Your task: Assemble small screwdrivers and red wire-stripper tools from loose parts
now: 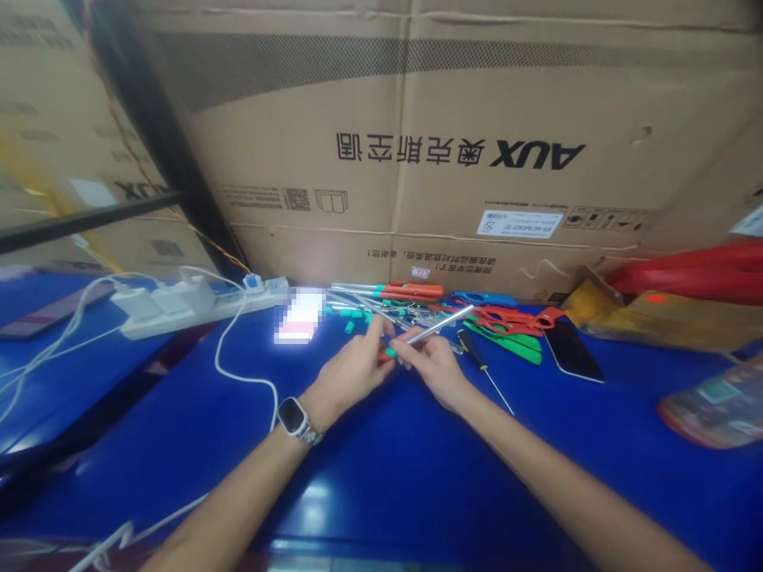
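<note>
Both of my hands meet over the blue table, working on one long-necked lighter (441, 324) with a silver tube, a teal collar and an orange handle. My left hand (358, 365) is closed around the orange handle, which its fingers mostly cover. The fingers of my right hand (435, 367) pinch the lighter near the teal collar, where the tube begins. The tube points up and to the right. Just beyond my hands lie more orange lighters (411, 291), small teal pieces (349, 326) and a heap of thin metal parts (411, 312).
Right of my hands are a screwdriver (473, 349), orange and green plastic handle pieces (513, 343), a dark phone (572, 349) and a clear jar (715, 405). A lit screen (301, 315) and a white power strip (179, 314) with cables sit left. A large cardboard box (381, 199) stands behind.
</note>
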A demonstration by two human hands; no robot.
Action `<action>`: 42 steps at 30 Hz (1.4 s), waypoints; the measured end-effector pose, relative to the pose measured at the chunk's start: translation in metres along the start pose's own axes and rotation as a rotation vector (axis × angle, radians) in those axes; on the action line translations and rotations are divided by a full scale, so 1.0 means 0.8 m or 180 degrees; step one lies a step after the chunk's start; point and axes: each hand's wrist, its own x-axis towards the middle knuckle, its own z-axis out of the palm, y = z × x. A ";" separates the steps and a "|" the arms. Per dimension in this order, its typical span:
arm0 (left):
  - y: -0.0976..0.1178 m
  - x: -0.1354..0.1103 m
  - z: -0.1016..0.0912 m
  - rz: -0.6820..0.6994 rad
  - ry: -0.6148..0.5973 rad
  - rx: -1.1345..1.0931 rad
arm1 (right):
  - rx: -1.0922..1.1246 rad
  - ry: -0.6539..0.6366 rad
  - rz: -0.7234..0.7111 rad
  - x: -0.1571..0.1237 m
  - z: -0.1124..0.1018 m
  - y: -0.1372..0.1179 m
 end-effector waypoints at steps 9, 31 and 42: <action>0.002 0.010 -0.013 0.0525 0.0175 0.0430 | -0.0125 0.0608 -0.0280 0.011 -0.034 -0.012; 0.003 0.001 0.030 -0.0511 -0.0033 -0.1897 | -0.0684 0.0079 -0.0295 -0.005 -0.013 -0.002; -0.013 -0.002 0.014 -0.0421 -0.0324 -0.1625 | -0.0516 0.0571 -0.0146 0.000 -0.023 0.004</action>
